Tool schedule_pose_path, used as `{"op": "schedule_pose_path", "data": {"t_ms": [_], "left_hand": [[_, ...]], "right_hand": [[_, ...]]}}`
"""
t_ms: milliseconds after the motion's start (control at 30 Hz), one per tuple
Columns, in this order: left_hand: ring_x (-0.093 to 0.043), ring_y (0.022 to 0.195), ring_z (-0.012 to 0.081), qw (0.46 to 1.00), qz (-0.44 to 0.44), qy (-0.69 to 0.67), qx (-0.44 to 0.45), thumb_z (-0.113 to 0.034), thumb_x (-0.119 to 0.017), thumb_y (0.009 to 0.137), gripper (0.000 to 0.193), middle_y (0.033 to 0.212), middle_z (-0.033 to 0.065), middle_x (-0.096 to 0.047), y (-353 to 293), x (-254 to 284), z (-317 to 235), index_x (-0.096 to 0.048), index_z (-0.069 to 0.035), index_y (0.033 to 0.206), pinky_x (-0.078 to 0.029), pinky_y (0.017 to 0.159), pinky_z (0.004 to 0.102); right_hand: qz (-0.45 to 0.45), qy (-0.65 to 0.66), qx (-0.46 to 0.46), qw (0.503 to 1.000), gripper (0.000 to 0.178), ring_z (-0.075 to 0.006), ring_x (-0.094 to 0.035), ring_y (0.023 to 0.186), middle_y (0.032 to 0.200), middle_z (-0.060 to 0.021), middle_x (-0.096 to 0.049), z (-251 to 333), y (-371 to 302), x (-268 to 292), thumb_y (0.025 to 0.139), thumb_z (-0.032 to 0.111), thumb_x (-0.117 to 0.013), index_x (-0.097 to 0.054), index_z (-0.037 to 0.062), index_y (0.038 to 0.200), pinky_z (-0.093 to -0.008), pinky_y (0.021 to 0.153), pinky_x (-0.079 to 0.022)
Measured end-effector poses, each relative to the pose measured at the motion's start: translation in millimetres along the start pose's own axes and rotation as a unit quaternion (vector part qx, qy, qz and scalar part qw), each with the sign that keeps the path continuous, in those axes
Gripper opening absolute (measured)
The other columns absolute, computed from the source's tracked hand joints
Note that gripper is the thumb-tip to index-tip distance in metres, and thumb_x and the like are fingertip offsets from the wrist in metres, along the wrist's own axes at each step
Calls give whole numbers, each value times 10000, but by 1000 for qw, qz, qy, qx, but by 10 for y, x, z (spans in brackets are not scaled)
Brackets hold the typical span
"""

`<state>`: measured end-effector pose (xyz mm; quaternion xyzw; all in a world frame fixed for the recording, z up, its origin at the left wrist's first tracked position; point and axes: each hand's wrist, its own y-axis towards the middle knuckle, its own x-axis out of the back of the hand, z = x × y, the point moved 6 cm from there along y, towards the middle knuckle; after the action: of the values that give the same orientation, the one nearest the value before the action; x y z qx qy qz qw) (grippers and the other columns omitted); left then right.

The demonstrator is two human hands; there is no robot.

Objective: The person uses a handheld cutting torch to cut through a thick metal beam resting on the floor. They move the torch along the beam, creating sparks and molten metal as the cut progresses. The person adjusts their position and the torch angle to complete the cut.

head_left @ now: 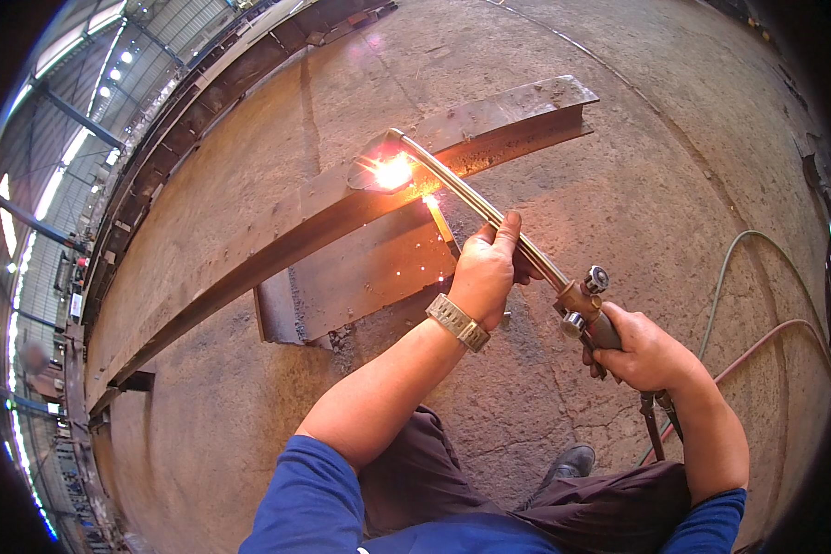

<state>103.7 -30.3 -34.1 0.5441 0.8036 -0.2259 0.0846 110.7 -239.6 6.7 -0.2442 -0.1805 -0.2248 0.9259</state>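
A long cutting torch [462, 188] slants from lower right to upper left between my hands. My right hand [651, 349] is wrapped round its handle, just behind the valve knobs. Farther up, my left hand [491, 270] grips the metal tubes, thumb along the top; a metal-banded watch sits on that wrist. The torch's bent head is over a steel plate piece on a long rusty steel beam [277, 226]. A bright flame [394, 172] glows there and hides the nozzle tip. Sparks and a second glowing spot show just below, by the beam's edge.
Under the beam stands a wide steel piece [360, 272] with a rough edge. A green hose [757, 235] and a red hose [766, 334] trail off to the right from the torch. My shoe [574, 460] rests on the concrete floor. More steel beams [240, 69] lie at the far left.
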Motion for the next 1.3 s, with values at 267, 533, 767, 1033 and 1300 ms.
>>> {"op": "schedule_pose_path", "data": {"t_ms": [267, 533, 767, 1033, 1300], "left_hand": [[-617, 530, 148, 1000, -13, 0, -1, -387, -520, 1017, 321, 680, 47, -640, -10, 10, -13, -521, -76, 935, -457, 489, 266], [-622, 643, 162, 1000, 9, 10, 7, -387, -507, 1023, 307, 742, 25, -600, -14, 4, -7, -508, -82, 992, -460, 573, 297], [-615, 633, 159, 1000, -2, 21, 10, -392, -511, 1020, 315, 739, 42, -618, -21, -24, -24, -525, -81, 973, -472, 557, 292], [-624, 540, 137, 999, -18, 43, -8, -382, -497, 1029, 321, 692, 46, -654, -19, -52, -40, -521, -71, 951, -453, 495, 254], [-632, 545, 143, 1000, -6, 22, -9, -388, -501, 1025, 322, 690, 46, -653, 10, -21, -9, -521, -73, 960, -456, 490, 257]], "right_hand": [[3, -4, -6, 1000, 316, -275, -686, 784, 844, -166, -686, -18, 9, -2, 836, 47, -606, -519, -25, 1131, -381, 705, -523], [11, 21, -19, 1000, 352, -356, -694, 869, 891, -246, -674, 15, 5, -2, 822, 70, -619, -515, -48, 1137, -428, 778, -521], [-7, 11, -14, 1000, 332, -293, -695, 820, 869, -191, -688, 55, -33, 23, 826, 36, -614, -519, -35, 1136, -394, 736, -532], [-7, 5, -8, 1000, 357, -209, -683, 755, 840, -111, -694, -88, -15, 9, 830, 11, -596, -524, -25, 1178, -351, 708, -535], [-8, 11, 1, 1000, 351, -212, -687, 748, 824, -108, -694, -39, -14, 7, 835, 13, -589, -527, -11, 1180, -348, 701, -534]]}}
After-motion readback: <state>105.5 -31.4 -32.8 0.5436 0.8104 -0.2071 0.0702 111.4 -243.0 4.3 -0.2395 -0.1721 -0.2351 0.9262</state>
